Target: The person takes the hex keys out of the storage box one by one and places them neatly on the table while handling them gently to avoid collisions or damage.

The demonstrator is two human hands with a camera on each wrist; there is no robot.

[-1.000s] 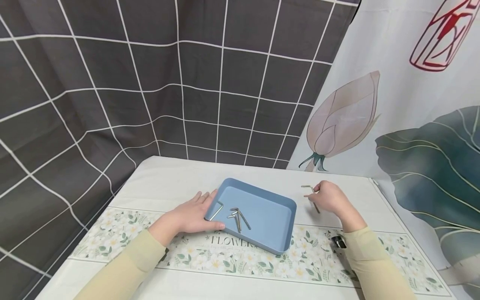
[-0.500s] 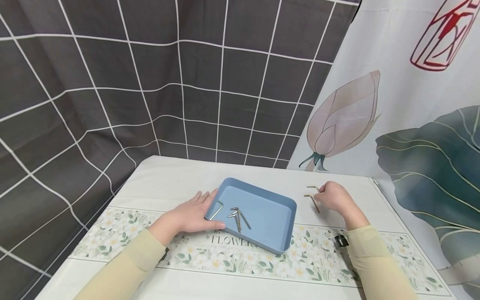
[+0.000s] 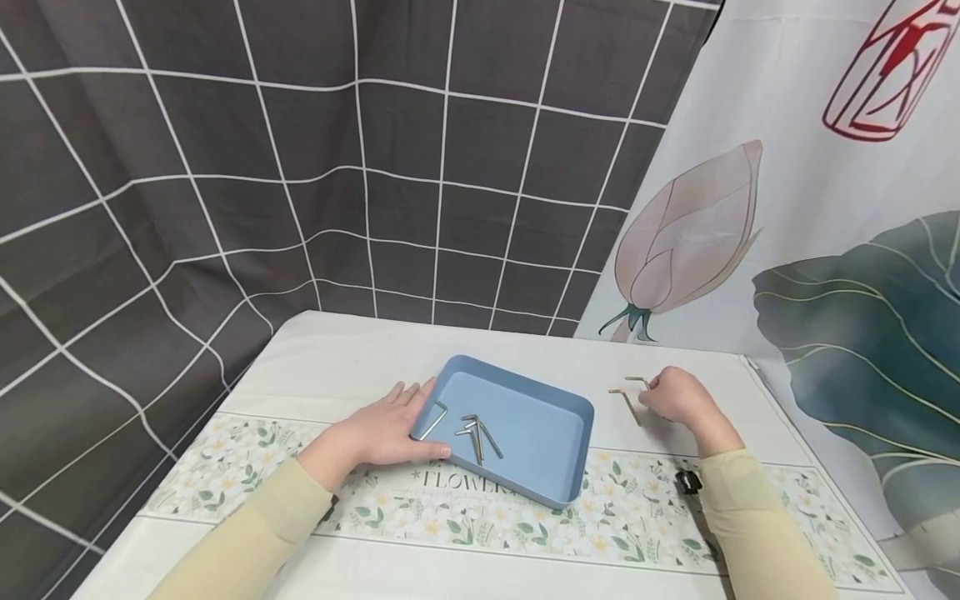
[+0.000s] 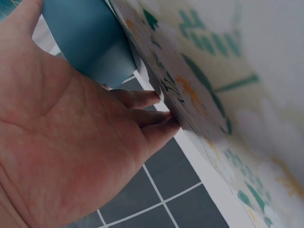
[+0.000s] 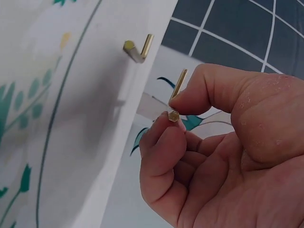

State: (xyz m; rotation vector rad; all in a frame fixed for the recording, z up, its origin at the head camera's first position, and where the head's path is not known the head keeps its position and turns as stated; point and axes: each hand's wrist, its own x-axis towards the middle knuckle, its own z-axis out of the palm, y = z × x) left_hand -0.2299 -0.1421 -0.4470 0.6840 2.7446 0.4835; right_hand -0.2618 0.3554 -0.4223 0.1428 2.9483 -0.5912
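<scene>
A shallow blue tray (image 3: 540,429) lies at an angle on the table. My left hand (image 3: 384,432) rests against its left end with fingers straight, the thumb along the front corner. Inside the tray, one L-shaped hex key (image 3: 432,424) lies by the left wall and a small cluster of hex keys (image 3: 480,437) lies further right. To the right of the tray, my right hand (image 3: 677,395) pinches a gold-toned hex key (image 5: 179,86) between thumb and fingertips. Just left of that hand, another hex key (image 3: 628,405) lies on the tablecloth.
A white tablecloth (image 3: 360,358) with a flowered band (image 3: 615,517) covers the table. Behind it hangs a dark curtain (image 3: 405,208) with white grid lines. A pale curtain (image 3: 795,167) printed with a bud and leaves hangs at the right.
My right hand has shifted right with the pinched hex key, away from the hex key on the cloth, which stays put. The left hand and tray have not moved.
</scene>
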